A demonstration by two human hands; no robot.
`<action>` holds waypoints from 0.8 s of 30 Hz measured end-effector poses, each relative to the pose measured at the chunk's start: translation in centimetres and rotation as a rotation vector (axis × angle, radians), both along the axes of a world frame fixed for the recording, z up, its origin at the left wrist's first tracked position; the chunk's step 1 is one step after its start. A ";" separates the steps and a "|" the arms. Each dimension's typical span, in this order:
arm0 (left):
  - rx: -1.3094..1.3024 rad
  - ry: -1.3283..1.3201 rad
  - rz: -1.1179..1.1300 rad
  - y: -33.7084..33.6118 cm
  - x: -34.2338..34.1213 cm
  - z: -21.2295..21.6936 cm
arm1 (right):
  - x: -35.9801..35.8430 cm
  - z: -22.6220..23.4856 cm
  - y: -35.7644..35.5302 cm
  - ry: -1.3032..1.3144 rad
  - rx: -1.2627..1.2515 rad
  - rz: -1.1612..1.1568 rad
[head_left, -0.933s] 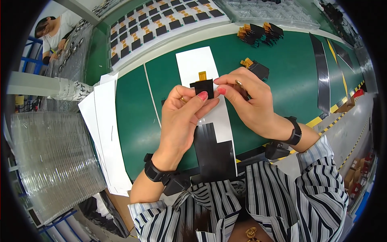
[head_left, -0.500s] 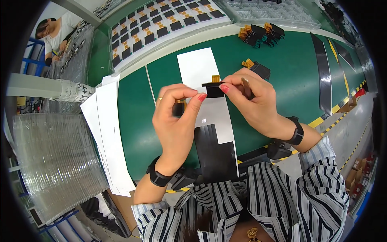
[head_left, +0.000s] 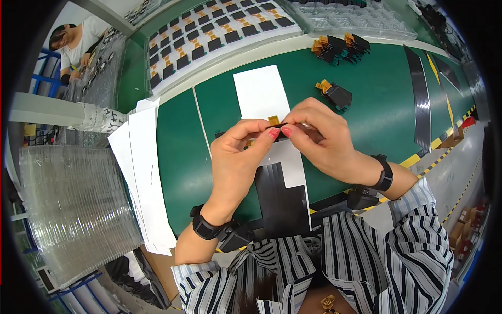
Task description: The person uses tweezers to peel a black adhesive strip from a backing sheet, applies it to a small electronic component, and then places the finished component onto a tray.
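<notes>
Between my two hands is a small black display module with an orange flex cable (head_left: pixel 273 120), held over the mat. My left hand (head_left: pixel 232 162) pinches its left part between thumb and fingertips. The right part sits in a pinch of my right hand (head_left: pixel 329 141), so the fingers hide most of the black panel. Beneath the hands lies a long white sheet (head_left: pixel 261 91), its near part covered by black film (head_left: pixel 280 201). Another dark piece (head_left: pixel 219 135) shows partly behind my left hand. To the right of the hands rests a small stack of similar modules (head_left: pixel 337 97).
Larger stacks of modules (head_left: pixel 340 48) stand at the far edge. A tray (head_left: pixel 219 34) of modules in rows is beyond the green mat (head_left: pixel 183 172). White sheets (head_left: pixel 138 172) overhang the left edge; black strips (head_left: pixel 418 99) lie right. A co-worker (head_left: pixel 78 47) sits far left.
My left fingers have come right and closed on the module, meeting the right hand. The module has dropped slightly toward me and tilted, showing less of its black face.
</notes>
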State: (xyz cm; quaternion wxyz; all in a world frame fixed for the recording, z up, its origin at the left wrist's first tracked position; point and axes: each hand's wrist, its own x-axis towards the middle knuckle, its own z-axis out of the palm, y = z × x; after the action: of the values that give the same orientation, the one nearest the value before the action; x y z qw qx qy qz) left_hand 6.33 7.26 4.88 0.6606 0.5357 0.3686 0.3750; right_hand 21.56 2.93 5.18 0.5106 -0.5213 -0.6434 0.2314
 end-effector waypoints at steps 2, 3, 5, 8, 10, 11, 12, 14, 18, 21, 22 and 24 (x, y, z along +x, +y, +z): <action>-0.055 -0.056 0.006 0.0 -0.1 -0.3 | 0.3 0.2 -0.2 0.010 -0.013 -0.021; -0.084 -0.085 0.004 0.1 0.1 -0.4 | 0.8 0.2 -0.3 -0.065 0.036 -0.047; -0.096 -0.114 -0.020 0.1 0.6 -0.1 | 1.8 0.2 -0.1 -0.210 0.133 -0.088; -0.123 -0.151 -0.019 -0.1 0.3 -0.3 | 5.6 1.7 0.0 -0.341 0.068 -0.244; -0.078 -0.094 -0.027 0.0 0.3 -0.6 | 7.1 0.7 0.0 -0.384 0.026 -0.286; -0.056 -0.066 -0.034 0.1 0.4 -0.8 | 7.4 0.3 0.0 -0.420 -0.015 -0.323; -0.058 -0.071 -0.043 0.2 0.5 -0.9 | 7.8 0.0 -0.1 -0.454 -0.056 -0.357; -0.049 -0.080 -0.056 0.3 0.6 -1.1 | 8.1 -0.3 -0.5 -0.463 -0.083 -0.393; -0.061 -0.076 -0.028 0.3 0.4 -1.1 | 7.7 -0.4 -0.7 -0.467 -0.142 -0.424; -0.072 -0.075 -0.012 0.3 0.5 -1.0 | 7.9 -0.7 -0.7 -0.479 -0.170 -0.397; -0.072 -0.074 -0.008 0.3 0.5 -1.0 | 8.0 -0.8 -0.7 -0.499 -0.157 -0.407; -0.075 -0.073 -0.008 0.2 0.5 -1.0 | 8.1 -0.8 -0.8 -0.539 -0.132 -0.427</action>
State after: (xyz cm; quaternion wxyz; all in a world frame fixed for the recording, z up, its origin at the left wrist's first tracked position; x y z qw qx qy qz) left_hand 6.79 7.47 3.84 0.6946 0.4981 0.3558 0.3778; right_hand 29.69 2.09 4.35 0.3244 -0.7184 -0.6152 0.0147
